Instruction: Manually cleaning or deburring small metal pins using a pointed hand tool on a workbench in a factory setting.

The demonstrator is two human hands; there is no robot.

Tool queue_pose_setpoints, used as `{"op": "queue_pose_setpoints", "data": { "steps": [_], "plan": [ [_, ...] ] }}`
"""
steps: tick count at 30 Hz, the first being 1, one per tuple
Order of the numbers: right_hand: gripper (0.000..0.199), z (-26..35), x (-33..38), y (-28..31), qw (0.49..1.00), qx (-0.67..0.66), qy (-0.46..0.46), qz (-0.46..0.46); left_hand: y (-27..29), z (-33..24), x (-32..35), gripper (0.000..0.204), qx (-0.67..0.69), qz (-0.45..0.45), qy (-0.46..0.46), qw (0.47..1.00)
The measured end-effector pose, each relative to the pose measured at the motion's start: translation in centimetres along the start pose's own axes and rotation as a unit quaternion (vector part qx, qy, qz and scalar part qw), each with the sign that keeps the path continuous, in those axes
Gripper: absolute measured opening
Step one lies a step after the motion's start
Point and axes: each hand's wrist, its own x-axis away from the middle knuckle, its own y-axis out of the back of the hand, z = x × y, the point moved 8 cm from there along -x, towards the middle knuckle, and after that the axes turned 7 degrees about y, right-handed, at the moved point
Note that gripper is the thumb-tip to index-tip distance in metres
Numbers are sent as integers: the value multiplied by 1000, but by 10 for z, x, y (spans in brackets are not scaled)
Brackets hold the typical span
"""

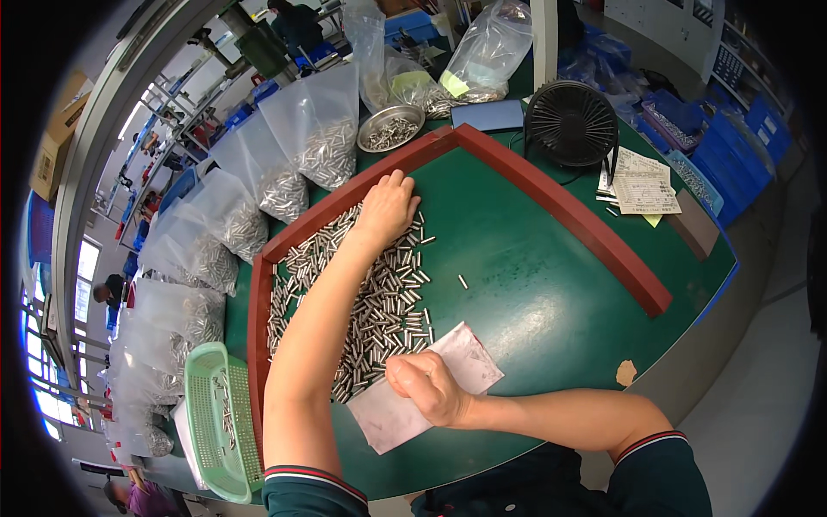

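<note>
Many short silvery metal pins (383, 314) lie heaped on the green table, inside the left side of a dark red wooden frame. My left hand (388, 207) reaches over the far end of the heap, near the frame's corner. Its fingers are slightly bent, the thumb apart from them, and the tips are partly hidden. My right hand (428, 392) is closed in a fist above a smudged white cloth or paper (469, 358) at the near edge of the heap. Whatever the fist holds, if anything, is hidden. One stray pin (463, 282) lies apart, right of the heap.
The red frame (560, 215) borders the work area. Clear bags of pins (327, 146) line the left and far sides. A green basket (196, 414) stands at near left, a metal bowl (392, 129) behind the frame. A black fan (571, 125) and papers (642, 183) are at far right.
</note>
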Motion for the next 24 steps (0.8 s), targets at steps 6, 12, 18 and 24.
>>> {"op": "queue_pose_setpoints", "data": {
  "steps": [6, 12, 18, 24],
  "plan": [
    [36, -5, 0, 2, 1000, 13, -15, 1, 26, 8, 41, 14, 27, 9, 17, 999],
    [34, -3, 0, 0, 1000, 0, 16, -17, 53, 1, 83, 8, 64, 16, 5, 998],
    [33, 4, -1, 0, 999, 18, 44, -14, 64, 4, 92, 11, 11, 135, 78, 988],
    [34, 1, 0, -2, 999, 6, 38, -3, 50, -49, 48, 17, 185, 41, -2, 982]
  ]
}}
